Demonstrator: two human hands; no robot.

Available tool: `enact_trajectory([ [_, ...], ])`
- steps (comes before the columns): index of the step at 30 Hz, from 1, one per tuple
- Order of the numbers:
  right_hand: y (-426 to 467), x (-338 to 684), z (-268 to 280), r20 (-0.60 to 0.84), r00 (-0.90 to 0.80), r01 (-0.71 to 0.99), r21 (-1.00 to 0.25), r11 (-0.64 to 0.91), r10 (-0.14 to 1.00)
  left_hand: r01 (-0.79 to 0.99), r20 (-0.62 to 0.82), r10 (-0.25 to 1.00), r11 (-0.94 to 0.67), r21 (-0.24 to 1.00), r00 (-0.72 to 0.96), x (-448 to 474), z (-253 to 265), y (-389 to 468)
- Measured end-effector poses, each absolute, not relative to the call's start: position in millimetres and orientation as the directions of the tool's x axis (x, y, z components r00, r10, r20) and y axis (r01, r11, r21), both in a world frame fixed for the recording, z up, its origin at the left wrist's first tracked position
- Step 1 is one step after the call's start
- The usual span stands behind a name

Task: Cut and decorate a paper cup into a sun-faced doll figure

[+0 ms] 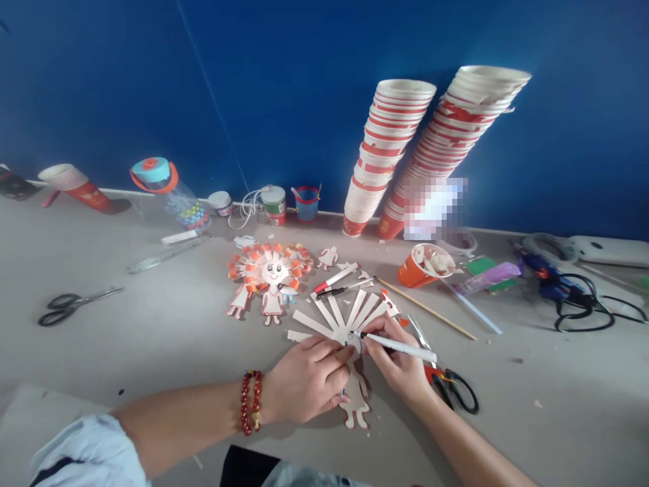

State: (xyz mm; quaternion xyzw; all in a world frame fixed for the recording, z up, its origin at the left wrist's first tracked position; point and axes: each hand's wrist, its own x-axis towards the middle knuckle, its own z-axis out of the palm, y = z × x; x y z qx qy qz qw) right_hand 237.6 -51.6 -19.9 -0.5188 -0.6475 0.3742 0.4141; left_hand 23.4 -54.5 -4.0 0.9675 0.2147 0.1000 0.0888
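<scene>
A cut-paper doll (355, 406) with strips fanned round its head lies flat on the table; two round eyes are drawn on the face. My left hand (309, 379), wearing a red bead bracelet (251, 402), has its fingers curled over the doll and presses it at the face and body. Something small and dark shows under those fingers, too small to name. In my right hand (398, 362) is a white marker (403, 346), pinched with its black tip at the doll's face. Finished-looking paper dolls (274, 274) with curled orange-and-white hair lie to the upper left.
Scissors with black-and-yellow handles (459, 392) lie beside my right hand. Black scissors (76, 304) rest far left. Tall paper-cup stacks (382, 149) stand at the blue wall. Nearby are an orange cup of scraps (423, 267), a wooden stick (430, 309), a glue gun (545, 274) and a bottle (172, 196).
</scene>
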Motion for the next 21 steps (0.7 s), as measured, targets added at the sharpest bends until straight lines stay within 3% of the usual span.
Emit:
enact_trajectory([
  [21,-53.4,239.9,-22.5,0.237,-0.078,0.387,-0.888,0.248,0.968,0.398,0.179,0.431,-0.896,0.196,0.884,23.5,-3.3,-55.7],
])
